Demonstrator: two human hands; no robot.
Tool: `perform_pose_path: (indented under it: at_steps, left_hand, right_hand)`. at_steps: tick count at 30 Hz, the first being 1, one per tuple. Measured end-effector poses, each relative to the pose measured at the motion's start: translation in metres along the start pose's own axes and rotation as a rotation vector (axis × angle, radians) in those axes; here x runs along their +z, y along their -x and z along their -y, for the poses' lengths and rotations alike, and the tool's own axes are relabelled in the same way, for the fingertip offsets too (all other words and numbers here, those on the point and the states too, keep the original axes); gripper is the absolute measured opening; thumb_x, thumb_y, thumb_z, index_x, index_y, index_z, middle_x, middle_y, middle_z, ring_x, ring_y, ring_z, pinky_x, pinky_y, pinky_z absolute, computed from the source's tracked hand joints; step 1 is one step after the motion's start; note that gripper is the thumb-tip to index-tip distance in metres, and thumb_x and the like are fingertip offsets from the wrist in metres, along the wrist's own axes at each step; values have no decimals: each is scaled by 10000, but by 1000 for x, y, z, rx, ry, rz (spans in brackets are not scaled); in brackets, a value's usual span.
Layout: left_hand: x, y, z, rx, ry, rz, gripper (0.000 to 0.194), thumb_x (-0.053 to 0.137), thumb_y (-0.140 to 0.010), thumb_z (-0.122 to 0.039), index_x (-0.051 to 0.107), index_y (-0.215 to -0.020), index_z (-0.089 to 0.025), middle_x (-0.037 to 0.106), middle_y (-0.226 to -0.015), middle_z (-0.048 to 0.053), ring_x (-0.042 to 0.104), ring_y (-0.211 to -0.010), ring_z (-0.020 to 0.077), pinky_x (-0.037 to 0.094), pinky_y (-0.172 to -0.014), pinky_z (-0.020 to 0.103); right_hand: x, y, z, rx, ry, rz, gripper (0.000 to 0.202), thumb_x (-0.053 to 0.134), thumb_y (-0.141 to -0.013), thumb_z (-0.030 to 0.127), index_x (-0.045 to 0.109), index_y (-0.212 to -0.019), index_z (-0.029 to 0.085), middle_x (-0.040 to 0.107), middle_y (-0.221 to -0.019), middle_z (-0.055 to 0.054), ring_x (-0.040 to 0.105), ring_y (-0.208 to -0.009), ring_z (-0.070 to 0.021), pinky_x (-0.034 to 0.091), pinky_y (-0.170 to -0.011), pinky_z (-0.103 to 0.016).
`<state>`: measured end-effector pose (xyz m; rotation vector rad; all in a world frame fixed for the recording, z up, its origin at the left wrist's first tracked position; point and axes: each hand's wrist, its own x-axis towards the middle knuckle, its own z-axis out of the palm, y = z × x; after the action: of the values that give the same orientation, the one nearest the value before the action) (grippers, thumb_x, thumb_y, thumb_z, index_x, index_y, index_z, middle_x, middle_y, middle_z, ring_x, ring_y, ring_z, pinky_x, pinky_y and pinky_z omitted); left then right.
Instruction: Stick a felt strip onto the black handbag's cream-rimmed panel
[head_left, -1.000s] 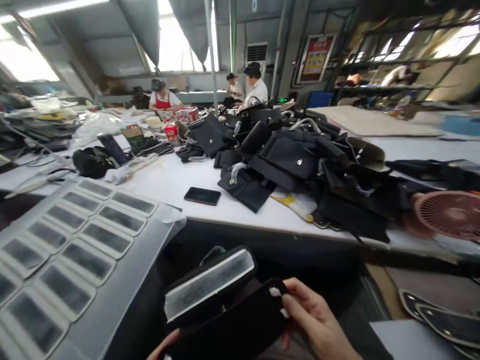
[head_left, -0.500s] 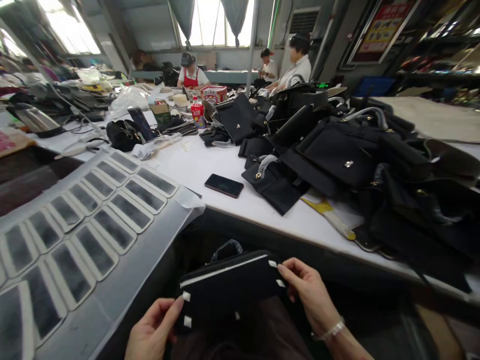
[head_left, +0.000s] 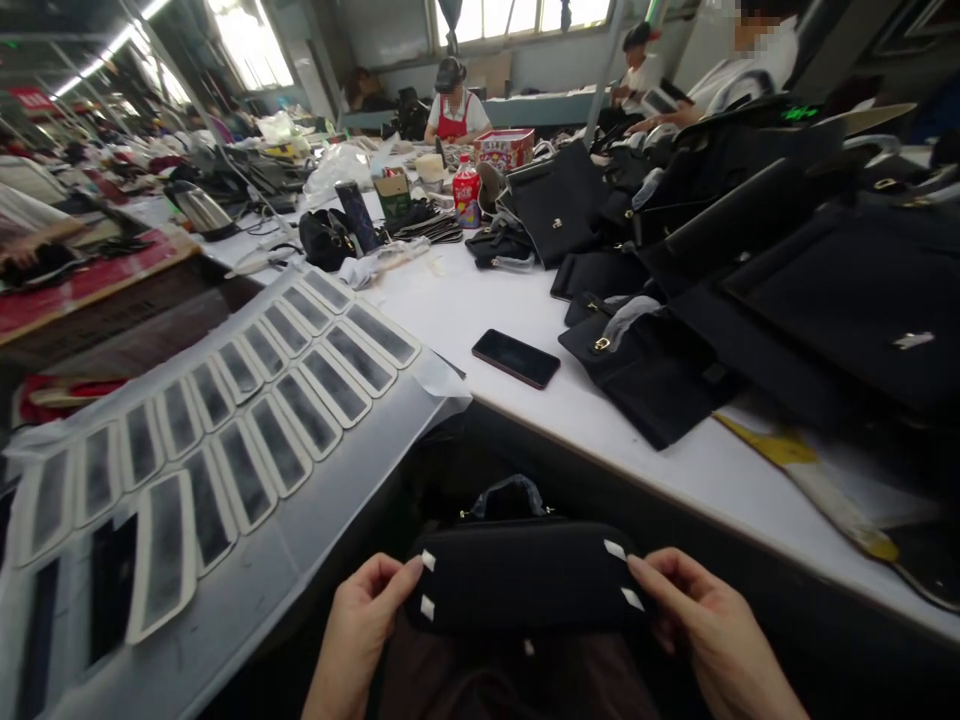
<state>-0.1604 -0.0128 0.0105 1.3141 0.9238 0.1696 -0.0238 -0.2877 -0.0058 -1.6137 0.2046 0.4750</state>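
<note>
Wrists of both hands run off the bottom edge. Left hand [head_left: 360, 625] and right hand [head_left: 709, 635] pinch the two ends of a black padded piece [head_left: 525, 575], level and low in front of the white table [head_left: 480, 300]; a bag beneath it is mostly hidden. Left of it, a grey sheet [head_left: 315, 520] carries rows of dark rounded patches [head_left: 300, 410].

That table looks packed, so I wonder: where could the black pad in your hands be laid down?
Bare white table lies around the phone, between the sheet of grey strips and the pile of black bags. Another bare strip runs along the near edge under the bags. The right side and the far end are crowded.
</note>
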Motion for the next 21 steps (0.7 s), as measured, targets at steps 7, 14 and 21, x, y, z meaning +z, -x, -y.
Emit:
perform_pose_path:
  at_steps: [7, 14, 21]
  left_hand:
    - [-3, -7, 9, -32, 63, -14, 523, 781, -622, -579, 479, -612, -152, 340, -517, -82, 203, -486, 45, 151, -465, 193]
    - [-5, -12, 11, -37, 39, -5, 544, 774, -616, -607, 474, -616, -154, 339, -537, -77, 202, -499, 51, 159, -469, 200]
    - [-5, -14, 12, -76, 38, 14, 543, 783, -602, -605, 491, -609, -147, 355, -524, -71, 247, -494, 54, 184, -470, 193]
  right_hand:
    - [-2, -5, 0, 59, 51, -13, 549, 790, -574, 659, 589, -638, 152, 475, -597, 15, 382, -514, -89, 363, -442, -204]
    - [6, -4, 10, 114, 76, -50, 596, 778, -488, 717, 577, -562, 160, 466, -564, -1, 386, -516, -103, 386, -441, -214]
    - [3, -7, 0, 59, -12, -37, 499, 814, -606, 588, 559, -624, 159, 451, -596, 27, 377, -504, -81, 369, -430, -196]
